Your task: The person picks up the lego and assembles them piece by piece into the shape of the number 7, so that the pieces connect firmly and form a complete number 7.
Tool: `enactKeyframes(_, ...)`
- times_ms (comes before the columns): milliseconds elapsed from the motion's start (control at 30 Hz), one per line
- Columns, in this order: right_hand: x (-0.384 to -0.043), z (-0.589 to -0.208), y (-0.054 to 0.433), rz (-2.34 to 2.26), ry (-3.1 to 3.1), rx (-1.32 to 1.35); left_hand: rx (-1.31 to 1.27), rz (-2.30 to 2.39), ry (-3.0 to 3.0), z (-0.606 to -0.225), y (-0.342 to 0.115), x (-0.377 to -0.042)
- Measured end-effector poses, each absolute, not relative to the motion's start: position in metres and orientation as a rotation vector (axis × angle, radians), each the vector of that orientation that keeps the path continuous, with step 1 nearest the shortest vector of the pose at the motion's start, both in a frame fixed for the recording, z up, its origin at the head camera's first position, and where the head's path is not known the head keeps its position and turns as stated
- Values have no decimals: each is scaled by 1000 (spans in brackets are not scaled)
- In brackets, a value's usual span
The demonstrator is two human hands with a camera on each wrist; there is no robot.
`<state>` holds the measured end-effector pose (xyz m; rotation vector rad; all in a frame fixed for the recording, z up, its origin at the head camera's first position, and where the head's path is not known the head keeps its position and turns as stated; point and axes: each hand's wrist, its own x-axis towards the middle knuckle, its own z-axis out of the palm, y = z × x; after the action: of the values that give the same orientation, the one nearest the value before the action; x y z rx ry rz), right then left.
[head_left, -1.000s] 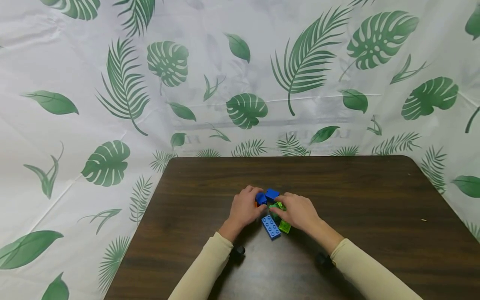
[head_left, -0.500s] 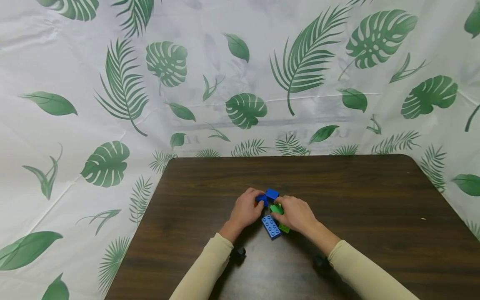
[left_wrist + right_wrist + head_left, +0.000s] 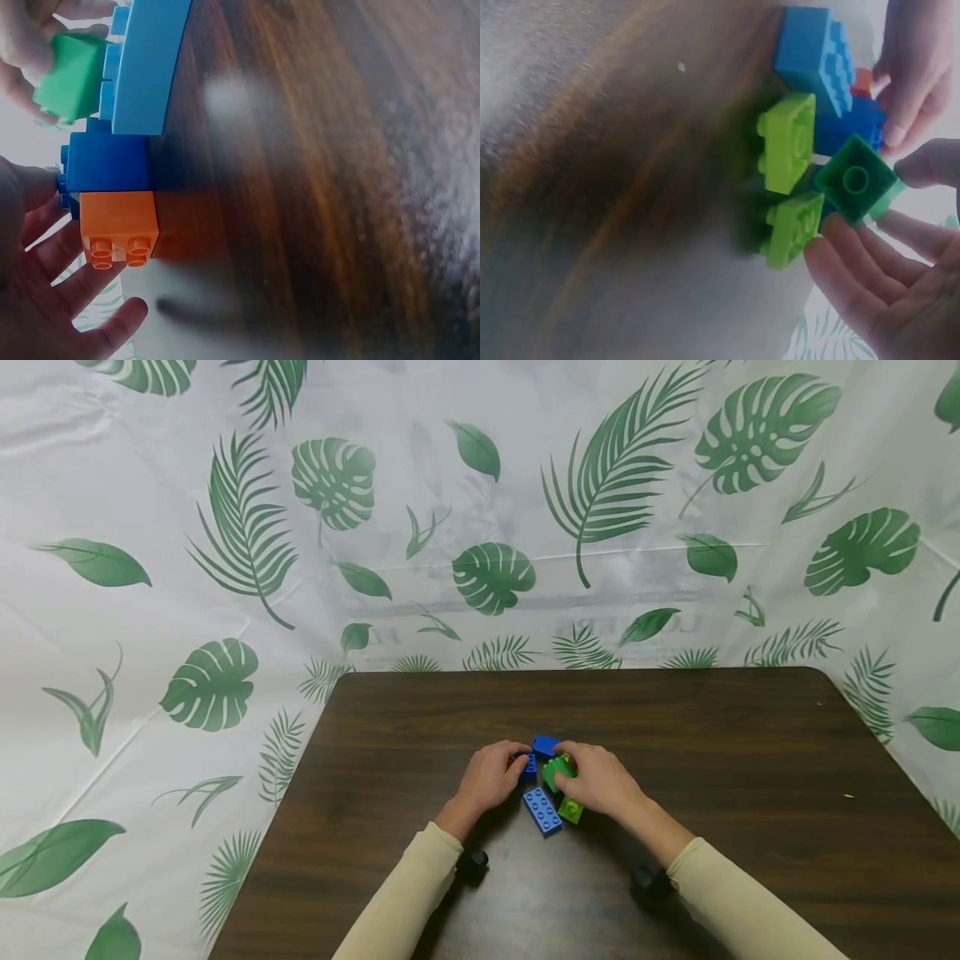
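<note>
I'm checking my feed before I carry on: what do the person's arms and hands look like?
The left hand and right hand are bare, without gloves. The left sleeve and right sleeve are long, plain and pale yellow, ending short of the hands. A small black device sits near each cuff.

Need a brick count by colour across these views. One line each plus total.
Dark blue bricks: 2
Lime bricks: 2
Green brick: 1
Light blue brick: 1
Orange brick: 1
Total visible: 7
</note>
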<state>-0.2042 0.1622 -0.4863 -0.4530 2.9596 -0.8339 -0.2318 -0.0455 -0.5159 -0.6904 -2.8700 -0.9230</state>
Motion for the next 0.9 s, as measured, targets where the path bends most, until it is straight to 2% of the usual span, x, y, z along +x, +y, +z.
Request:
enactKeyframes(267,-210,-478,162,-987,2961,-449,-690,-1181,-2822,-517,-54,-235)
enactKeyframes(567,-218,-481,153,-1141,2939,-677,-831,-1443,-2616,-513,-60,-240)
enactKeyframes(900,-220,-485,143,-1097,2867,-807,-910,-1457,-2637,-509,-66,-237)
